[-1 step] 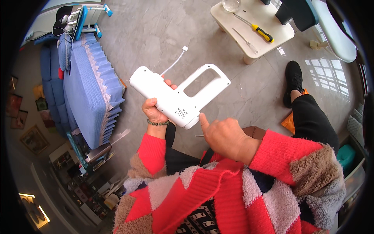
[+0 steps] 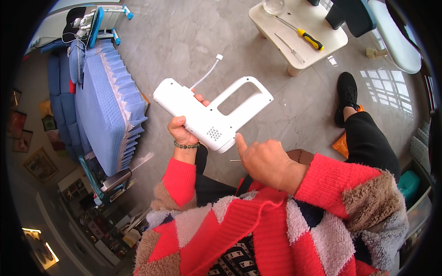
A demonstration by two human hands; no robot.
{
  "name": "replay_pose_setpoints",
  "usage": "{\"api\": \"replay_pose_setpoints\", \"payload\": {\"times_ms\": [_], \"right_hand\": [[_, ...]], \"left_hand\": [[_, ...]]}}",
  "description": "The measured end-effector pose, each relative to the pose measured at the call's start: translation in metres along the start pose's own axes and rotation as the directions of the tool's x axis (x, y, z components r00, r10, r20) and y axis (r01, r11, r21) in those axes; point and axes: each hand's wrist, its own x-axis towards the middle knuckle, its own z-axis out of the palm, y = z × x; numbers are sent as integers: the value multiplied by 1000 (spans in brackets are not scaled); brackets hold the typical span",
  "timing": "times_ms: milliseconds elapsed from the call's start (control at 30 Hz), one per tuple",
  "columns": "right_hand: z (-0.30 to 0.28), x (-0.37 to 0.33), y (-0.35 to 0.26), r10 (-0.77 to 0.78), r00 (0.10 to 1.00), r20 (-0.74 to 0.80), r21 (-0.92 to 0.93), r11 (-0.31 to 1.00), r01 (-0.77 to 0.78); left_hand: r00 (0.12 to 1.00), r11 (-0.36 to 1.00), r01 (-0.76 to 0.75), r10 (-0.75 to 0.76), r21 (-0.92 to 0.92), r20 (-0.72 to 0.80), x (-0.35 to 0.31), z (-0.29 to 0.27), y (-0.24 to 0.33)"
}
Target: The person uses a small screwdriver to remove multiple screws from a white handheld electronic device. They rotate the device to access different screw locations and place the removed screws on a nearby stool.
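Observation:
A white handheld appliance [image 2: 198, 112] with a loop handle, a patch of small vent slots and several screw holes is held tilted in front of me. My left hand [image 2: 184, 131] is closed around its body from below, thumb on the near edge and fingertips showing on the far side. From that far side a short white cable [image 2: 209, 73] sticks out, ending in a small connector. My right hand [image 2: 267, 161] has its index fingertip at the appliance's near right end; the other fingers are curled and their inside is hidden. A thin pale rod [image 2: 235, 160] shows beside them.
At the upper right, a small cream table [image 2: 294, 27] bears a yellow-black screwdriver [image 2: 311, 39], a clear-handled screwdriver [image 2: 291, 49] and a glass bowl [image 2: 273, 5]. A blue-covered bed [image 2: 101, 106] stands at left. Near my black shoe [image 2: 347, 94] lies an orange packet [image 2: 341, 146].

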Motion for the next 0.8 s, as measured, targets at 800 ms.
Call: {"api": "replay_pose_setpoints", "payload": {"times_ms": [800], "right_hand": [[-19,23,7,277,898,-341,367,919,-144]], "left_hand": [[995,995,100,-100,28,-7,-4,6,1]]}}
